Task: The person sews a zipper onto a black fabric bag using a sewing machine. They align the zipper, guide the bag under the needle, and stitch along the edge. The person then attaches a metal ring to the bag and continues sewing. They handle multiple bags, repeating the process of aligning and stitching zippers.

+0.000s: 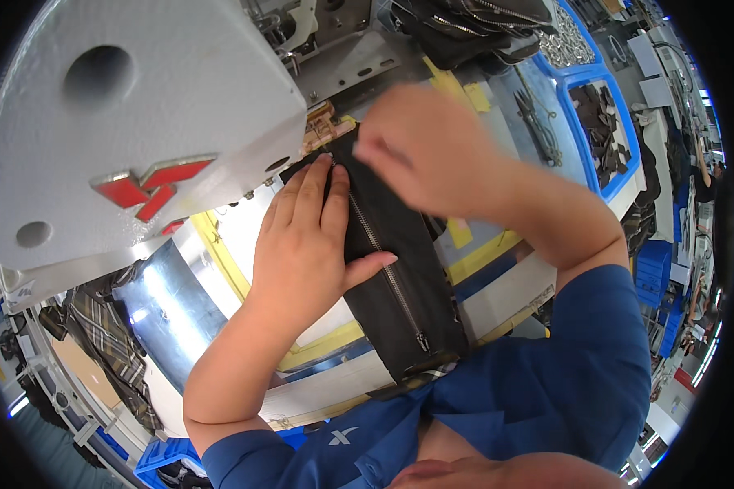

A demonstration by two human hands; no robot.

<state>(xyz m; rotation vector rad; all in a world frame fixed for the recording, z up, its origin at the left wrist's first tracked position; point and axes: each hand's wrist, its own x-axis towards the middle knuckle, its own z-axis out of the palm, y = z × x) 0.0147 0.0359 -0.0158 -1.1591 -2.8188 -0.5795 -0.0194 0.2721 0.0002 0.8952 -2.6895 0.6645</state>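
A long black fabric piece (pixel 408 253) with a metal-toothed zipper (pixel 377 236) down its middle lies on the work surface. Its upper end reaches under the sewing machine's needle area, and the zipper's slider (pixel 422 341) sits near the end closest to my body. My left hand (pixel 306 220) lies flat on the fabric, fingers toward the machine and thumb stretched across the zipper. Over the fabric's upper right edge is my right hand (pixel 436 151), slightly blurred, its fingers curled in. Whatever is between those fingers, if anything, is hidden.
The big white machine head (pixel 163 106) fills the upper left. Black zippered pouches (pixel 465 33) are piled at the top. Snips (pixel 537 126) lie at the right, beside blue bins of metal parts (pixel 567 41) and dark scraps (pixel 603 134). Plaid fabric (pixel 106 334) hangs at left.
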